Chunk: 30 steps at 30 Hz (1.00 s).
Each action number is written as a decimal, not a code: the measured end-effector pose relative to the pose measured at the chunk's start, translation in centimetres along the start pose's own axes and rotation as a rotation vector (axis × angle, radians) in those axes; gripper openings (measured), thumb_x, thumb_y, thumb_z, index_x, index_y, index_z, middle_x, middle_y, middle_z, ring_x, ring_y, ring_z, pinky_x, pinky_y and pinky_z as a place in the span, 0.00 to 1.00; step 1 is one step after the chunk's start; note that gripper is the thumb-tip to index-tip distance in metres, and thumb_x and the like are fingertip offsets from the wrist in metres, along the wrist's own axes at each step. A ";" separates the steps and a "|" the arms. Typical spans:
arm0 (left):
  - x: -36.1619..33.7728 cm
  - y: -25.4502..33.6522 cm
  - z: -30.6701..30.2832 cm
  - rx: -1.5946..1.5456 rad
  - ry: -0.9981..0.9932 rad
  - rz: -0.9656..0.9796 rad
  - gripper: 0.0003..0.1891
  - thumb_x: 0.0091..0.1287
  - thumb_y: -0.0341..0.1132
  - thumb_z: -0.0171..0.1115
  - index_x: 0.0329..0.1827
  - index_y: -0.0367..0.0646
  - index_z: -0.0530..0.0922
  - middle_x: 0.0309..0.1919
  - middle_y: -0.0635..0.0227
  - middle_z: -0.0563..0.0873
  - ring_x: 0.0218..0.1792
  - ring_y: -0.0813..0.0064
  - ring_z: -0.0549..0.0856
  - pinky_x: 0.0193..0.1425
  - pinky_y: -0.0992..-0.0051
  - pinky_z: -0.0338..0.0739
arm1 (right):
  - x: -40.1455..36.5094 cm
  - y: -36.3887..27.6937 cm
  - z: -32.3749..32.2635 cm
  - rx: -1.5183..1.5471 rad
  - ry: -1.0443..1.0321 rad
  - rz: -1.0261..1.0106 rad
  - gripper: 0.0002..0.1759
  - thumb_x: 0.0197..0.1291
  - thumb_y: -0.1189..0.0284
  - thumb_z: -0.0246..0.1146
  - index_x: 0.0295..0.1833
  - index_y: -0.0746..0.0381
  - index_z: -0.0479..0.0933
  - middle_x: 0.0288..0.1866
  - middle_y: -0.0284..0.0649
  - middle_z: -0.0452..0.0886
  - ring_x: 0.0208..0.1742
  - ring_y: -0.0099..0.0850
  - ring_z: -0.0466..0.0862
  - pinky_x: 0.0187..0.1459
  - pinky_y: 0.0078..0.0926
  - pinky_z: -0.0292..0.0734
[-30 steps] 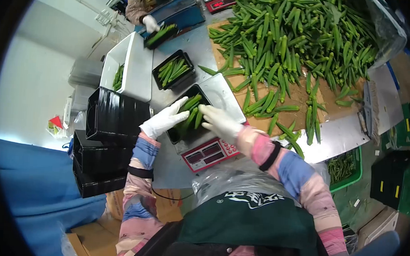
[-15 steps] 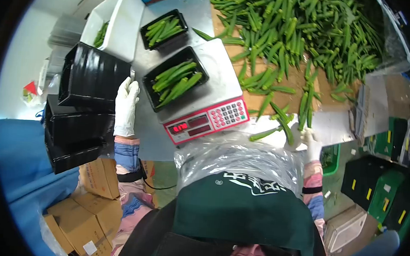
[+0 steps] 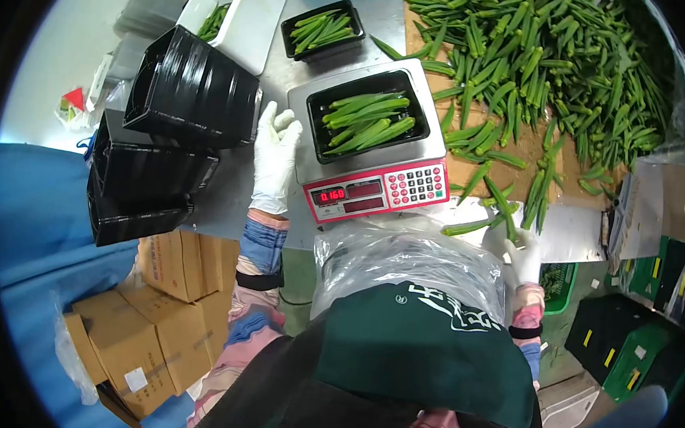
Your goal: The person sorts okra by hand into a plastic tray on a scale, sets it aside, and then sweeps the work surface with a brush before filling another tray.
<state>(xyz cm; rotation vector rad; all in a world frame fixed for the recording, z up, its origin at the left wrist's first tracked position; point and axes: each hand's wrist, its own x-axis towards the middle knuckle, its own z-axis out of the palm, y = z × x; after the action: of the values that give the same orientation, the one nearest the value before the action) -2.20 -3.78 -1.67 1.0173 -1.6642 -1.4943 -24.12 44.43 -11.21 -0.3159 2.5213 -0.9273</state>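
My left hand (image 3: 273, 161), in a white glove, is held at the left edge of the scale with its fingers partly bent and nothing visible in them. Beside it, on the steel plate of a red digital scale (image 3: 426, 186), rests a black tray (image 3: 315, 116) of okra pods (image 3: 370, 123). The scale's red display reads about 0.16. My right hand (image 3: 523, 258), gloved too, is at the table's front edge. Its fingertips close round the lower end of an okra pod (image 3: 504, 207), though the grip is partly hidden.
Loose okra (image 3: 525, 52) is heaped on cardboard at the back right. A second filled tray (image 3: 322, 31) stands behind the scale. Black tray stacks (image 3: 197, 87) and a white bin (image 3: 252, 24) are on the left. Cardboard boxes (image 3: 127, 342) sit below.
The view has shifted. My left hand has come right toward the scale, and the tray now lies squarer on it. The display's figure has dropped slightly. My right hand has moved left to the loose pods.
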 end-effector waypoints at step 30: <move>1.2 3.2 -2.5 -0.019 0.185 -0.032 0.28 0.75 0.38 0.65 0.73 0.34 0.69 0.53 0.63 0.86 0.47 0.79 0.85 0.53 0.77 0.80 | -0.2 -2.2 5.9 0.237 -0.187 0.069 0.09 0.68 0.72 0.68 0.46 0.68 0.86 0.38 0.38 0.89 0.41 0.21 0.83 0.47 0.23 0.79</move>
<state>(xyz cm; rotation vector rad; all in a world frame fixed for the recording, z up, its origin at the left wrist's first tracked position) -0.93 -5.93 1.74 1.1405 -1.5073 -1.3890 -21.00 39.54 -13.74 -0.2281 2.2126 -1.1014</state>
